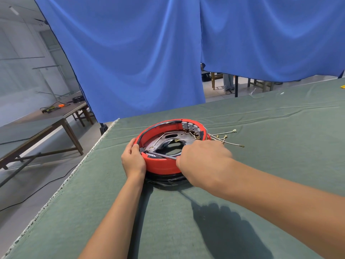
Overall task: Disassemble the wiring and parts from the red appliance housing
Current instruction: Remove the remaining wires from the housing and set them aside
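A round red appliance housing point(160, 164) lies open side up on the green cloth, with a metal plate point(164, 142) and thin white wires inside. Grey switch blocks point(192, 128) line its far inner wall. My left hand point(133, 159) grips the housing's left rim, thumb over the edge. My right hand point(202, 161) is curled round the handle of a screwdriver; its metal shaft point(162, 155) runs left across the housing to a point near the left inner wall. The handle itself is hidden in my fist. Loose wires with brass ring terminals point(226, 139) trail out to the right.
The green cloth-covered table point(270, 128) ends at a frayed left edge point(89, 152). Blue curtains point(130, 58) hang behind it. Brown tables point(46, 116) stand to the left with a cable and tools on them. Chairs and a person's legs point(228, 83) show under the curtain.
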